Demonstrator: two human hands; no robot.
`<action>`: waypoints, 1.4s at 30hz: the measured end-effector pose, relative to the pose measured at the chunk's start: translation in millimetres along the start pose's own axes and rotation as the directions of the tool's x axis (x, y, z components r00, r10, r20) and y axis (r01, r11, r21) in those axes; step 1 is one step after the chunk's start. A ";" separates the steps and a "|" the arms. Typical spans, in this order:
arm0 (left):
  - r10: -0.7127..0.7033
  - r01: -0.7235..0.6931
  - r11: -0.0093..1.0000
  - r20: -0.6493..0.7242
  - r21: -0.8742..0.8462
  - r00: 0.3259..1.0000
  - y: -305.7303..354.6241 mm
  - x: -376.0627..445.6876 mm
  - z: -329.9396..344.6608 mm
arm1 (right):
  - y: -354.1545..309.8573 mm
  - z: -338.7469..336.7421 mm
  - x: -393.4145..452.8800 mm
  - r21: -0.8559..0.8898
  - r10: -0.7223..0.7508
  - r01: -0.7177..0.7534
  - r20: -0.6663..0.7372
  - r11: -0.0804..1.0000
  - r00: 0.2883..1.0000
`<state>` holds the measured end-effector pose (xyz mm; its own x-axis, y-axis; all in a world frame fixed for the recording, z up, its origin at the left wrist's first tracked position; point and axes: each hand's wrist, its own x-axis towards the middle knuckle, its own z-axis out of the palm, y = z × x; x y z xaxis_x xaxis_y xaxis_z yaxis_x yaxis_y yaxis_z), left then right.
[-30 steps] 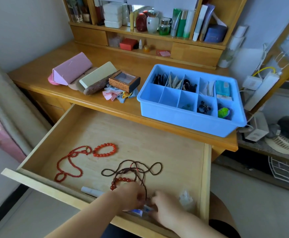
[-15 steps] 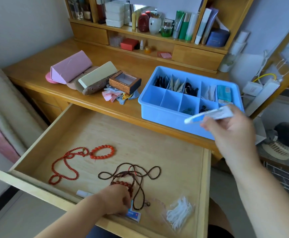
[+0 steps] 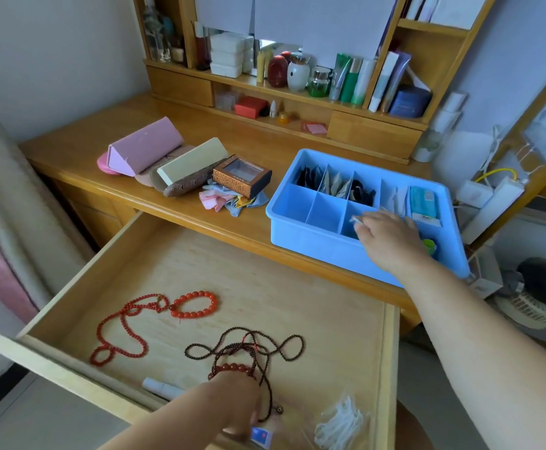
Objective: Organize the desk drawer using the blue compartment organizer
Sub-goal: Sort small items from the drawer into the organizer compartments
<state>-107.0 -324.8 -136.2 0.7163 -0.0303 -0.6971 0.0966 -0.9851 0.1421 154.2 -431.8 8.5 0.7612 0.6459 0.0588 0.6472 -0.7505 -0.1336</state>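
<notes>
Open wooden drawer — two red bead strings, one dark. Right hand pinches a small white item over the blue organizer; left hand presses a packet — grip unclear.

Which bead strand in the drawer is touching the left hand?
The dark brown bead strand, tangled at the drawer's front centre, runs under the left hand. The long red necklace and orange-red bracelet lie apart, farther left.

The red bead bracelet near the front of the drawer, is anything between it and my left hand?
Only the dark bead necklace: its loops tangle over the red bead bracelet, which lies just beyond the left hand. The hand rests beside a small blue packet.
</notes>
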 end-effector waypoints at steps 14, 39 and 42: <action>0.003 -0.255 0.804 -0.424 -0.538 0.906 -4.1 -10.6 -23.8 | -37.0 29.1 -110.9 0.401 -0.253 0.406 -0.382 0.821 0.889; -0.413 0.409 0.836 0.071 -0.366 0.908 -100.2 -35.8 21.9 | -8.6 -3.7 -0.3 0.214 0.085 -0.040 -0.206 0.976 0.975; -0.378 0.396 0.863 0.121 -0.313 0.918 -99.4 -35.1 19.8 | -7.2 0.2 1.6 0.002 0.034 -0.034 0.058 0.999 0.998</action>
<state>-155.3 -229.2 -139.7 0.5376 0.3239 -0.7785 0.5837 -0.8093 0.0663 150.7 -425.3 9.4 0.7790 0.6270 -0.0036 0.6206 -0.7720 -0.1374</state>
